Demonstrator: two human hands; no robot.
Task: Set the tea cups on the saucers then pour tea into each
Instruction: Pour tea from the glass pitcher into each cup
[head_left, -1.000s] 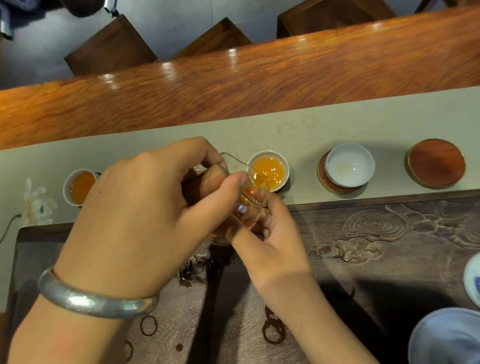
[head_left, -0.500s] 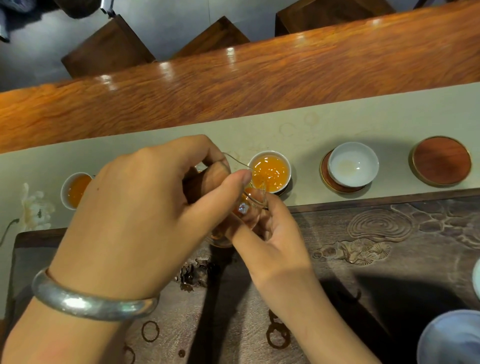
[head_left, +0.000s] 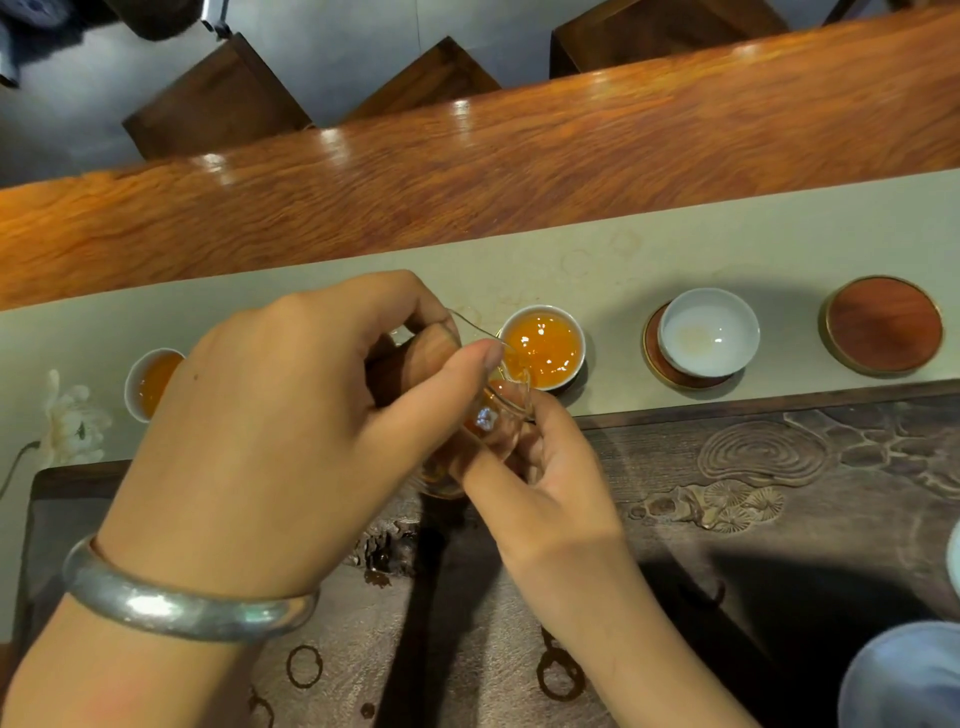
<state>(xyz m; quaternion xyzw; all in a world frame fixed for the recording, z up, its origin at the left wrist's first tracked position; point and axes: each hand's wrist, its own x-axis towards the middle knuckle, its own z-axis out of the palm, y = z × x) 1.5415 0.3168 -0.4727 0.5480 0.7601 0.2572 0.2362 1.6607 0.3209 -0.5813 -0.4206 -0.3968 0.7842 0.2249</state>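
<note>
My left hand (head_left: 280, 431) grips a glass tea pitcher (head_left: 493, 421) by its wooden handle, tilted with the spout over a white cup (head_left: 543, 345) full of amber tea. My right hand (head_left: 545, 483) steadies the pitcher's body from below. Another white cup (head_left: 148, 384) with tea stands at the left, partly hidden by my left hand. To the right an empty white cup (head_left: 709, 332) rests on a round wooden saucer (head_left: 652, 358). A bare wooden saucer (head_left: 883, 325) lies further right.
The cups stand on a pale cloth runner (head_left: 675, 254) along an orange wooden table (head_left: 519, 156). A dark carved tea tray (head_left: 753, 493) lies under my hands. A pale blue-white vessel (head_left: 904, 675) sits at the bottom right. Dark wooden stools (head_left: 218, 98) stand beyond the table.
Both hands hold the pitcher in much the same pose over the middle cup. The view has shifted slightly.
</note>
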